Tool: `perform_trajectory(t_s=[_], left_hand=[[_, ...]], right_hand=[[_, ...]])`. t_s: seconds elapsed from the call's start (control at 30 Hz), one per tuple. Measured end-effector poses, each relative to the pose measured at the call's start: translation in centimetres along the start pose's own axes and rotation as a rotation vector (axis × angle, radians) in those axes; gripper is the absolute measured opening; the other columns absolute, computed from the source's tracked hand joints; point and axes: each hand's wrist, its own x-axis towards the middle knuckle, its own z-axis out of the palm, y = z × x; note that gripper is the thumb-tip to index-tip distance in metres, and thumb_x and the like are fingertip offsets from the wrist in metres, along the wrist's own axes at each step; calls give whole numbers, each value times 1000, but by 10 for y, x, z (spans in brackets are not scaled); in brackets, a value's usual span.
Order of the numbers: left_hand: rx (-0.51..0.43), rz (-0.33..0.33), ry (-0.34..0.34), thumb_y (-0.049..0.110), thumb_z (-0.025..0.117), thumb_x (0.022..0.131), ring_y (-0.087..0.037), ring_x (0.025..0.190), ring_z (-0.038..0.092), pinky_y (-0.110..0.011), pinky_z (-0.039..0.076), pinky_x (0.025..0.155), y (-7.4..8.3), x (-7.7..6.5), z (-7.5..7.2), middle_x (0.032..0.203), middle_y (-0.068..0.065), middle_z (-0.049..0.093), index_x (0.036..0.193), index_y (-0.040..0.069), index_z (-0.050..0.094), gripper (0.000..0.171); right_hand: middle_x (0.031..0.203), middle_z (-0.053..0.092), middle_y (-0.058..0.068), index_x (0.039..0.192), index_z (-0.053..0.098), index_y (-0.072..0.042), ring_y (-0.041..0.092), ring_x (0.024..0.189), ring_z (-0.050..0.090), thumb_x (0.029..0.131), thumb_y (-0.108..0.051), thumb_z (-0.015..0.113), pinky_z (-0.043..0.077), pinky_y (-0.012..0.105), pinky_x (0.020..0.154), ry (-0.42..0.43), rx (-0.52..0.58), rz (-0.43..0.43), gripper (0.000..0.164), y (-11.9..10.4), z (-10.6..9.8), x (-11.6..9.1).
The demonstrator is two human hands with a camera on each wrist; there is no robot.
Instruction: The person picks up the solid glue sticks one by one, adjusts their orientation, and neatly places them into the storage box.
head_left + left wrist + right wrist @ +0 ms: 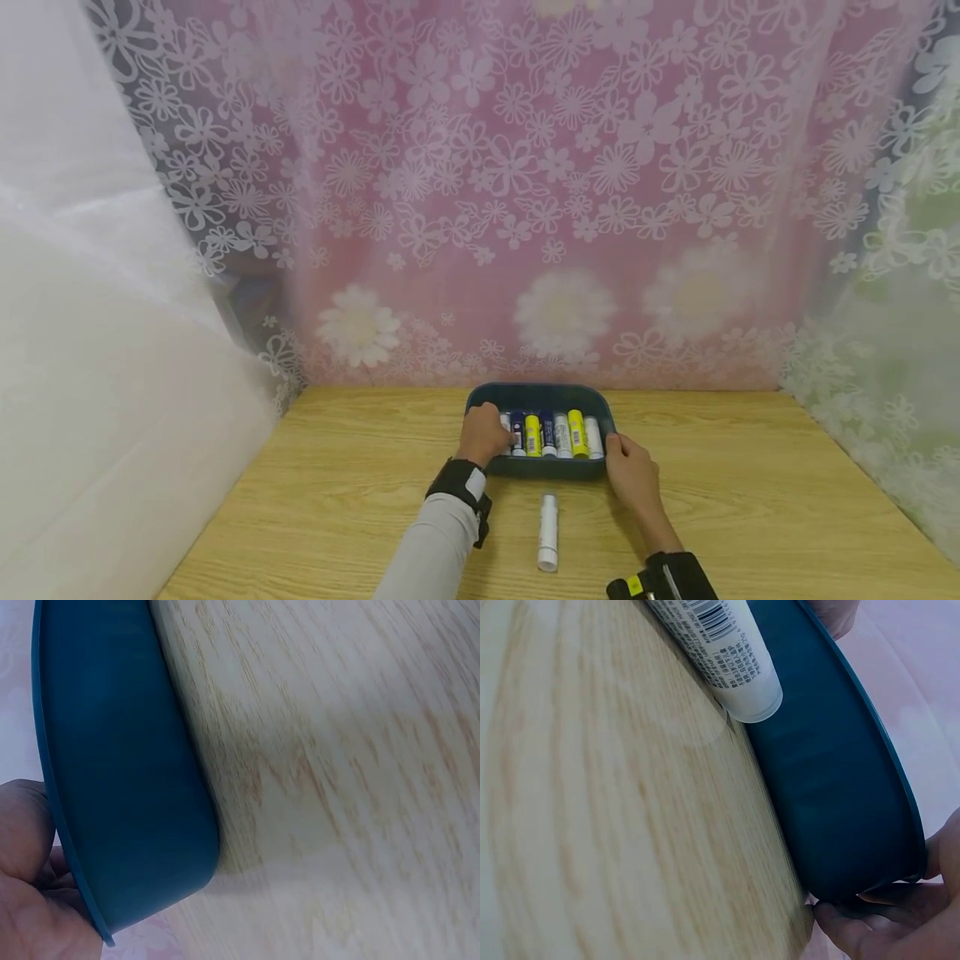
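A dark teal plastic bin (536,469) stands on the wooden table, holding a row of white, navy and yellow glue sticks (533,435). My left hand (483,433) reaches over the bin's front left corner; its curled fingers are inside, at the leftmost white stick (506,422), which the hand partly hides. In the left wrist view that hand (34,877) lies behind the bin's rim (56,795). My right hand (632,469) grips the front right corner, fingers (847,926) under the bin's outer wall. One white glue stick (548,533) lies on the table in front.
Wood-grain tabletop (360,517) surrounds the bin. A pink flowered curtain (525,208) hangs at the table's back edge. White sheeting (112,333) borders the left side, and a flowered translucent curtain (892,392) the right.
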Motion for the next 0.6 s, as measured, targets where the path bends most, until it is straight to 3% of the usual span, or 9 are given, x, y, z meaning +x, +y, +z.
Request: perform_trajectory(t_s=[0.23,0.4,0.6], left_hand=[[9,16,-22,20,82,84,-26,77,71,-37,58,66,3,-3,1,83,-14,73,88,-5,74,26],[-41,-19,-41,17,77,89,-21,70,65,-34,53,61,5,-4,-3,79,-12,70,89,-6,73,23],[-74,-2,-22,13,72,91,-16,58,49,-28,40,52,2,-3,-8,63,-3,50,66,1,60,30]], right_hand=[[152,44,28,150,45,1,49,142,38,110,-36,32,32,63,116,0,-29,-5,56,4,-3,2],[152,44,27,151,44,0,50,142,38,109,-38,31,32,64,115,-8,-33,-13,58,3,-2,2],[149,49,27,149,47,0,50,139,42,109,-34,33,36,65,112,6,-22,-35,54,1,0,-1]])
